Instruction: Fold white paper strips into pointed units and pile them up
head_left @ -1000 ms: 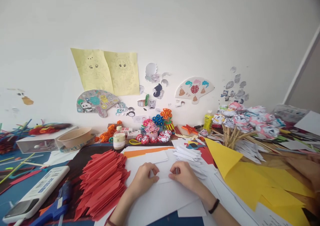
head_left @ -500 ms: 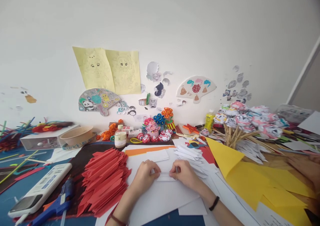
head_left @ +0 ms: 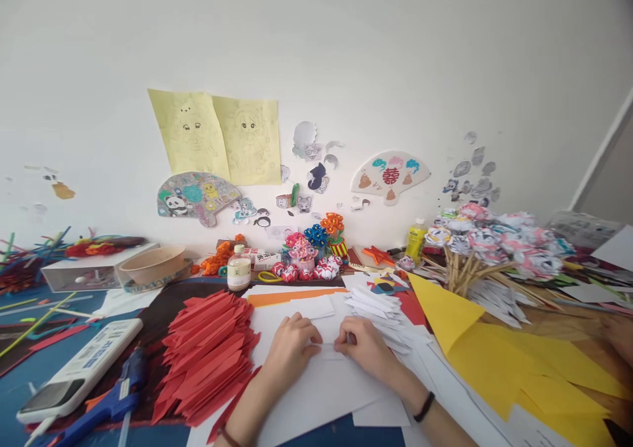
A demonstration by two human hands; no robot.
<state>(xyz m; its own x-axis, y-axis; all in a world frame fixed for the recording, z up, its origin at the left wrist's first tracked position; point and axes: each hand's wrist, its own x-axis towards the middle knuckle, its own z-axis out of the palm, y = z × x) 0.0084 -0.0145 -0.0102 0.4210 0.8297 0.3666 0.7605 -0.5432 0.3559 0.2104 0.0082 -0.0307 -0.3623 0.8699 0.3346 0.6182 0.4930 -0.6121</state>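
A small white paper strip lies over white sheets, with its ends at my fingertips. My left hand pinches the strip's left end between thumb and fingers. At the other end, my right hand is closed with thumb and index finger on the paper. Under both hands spreads a large white paper sheet. Folded white paper pieces are heaped just beyond my right hand. A big stack of folded red paper pieces sits to the left of my left forearm.
On the left lie a blue glue gun and a white power strip. A small bottle stands behind the red stack. Yellow paper sheets and paper flowers on sticks occupy the right. Another person's hand shows at the right edge.
My left fingers have lifted slightly on the strip, while the right hand keeps its pinch. Red paper now shows beside my left forearm. The other person's hand has drawn back rightward.
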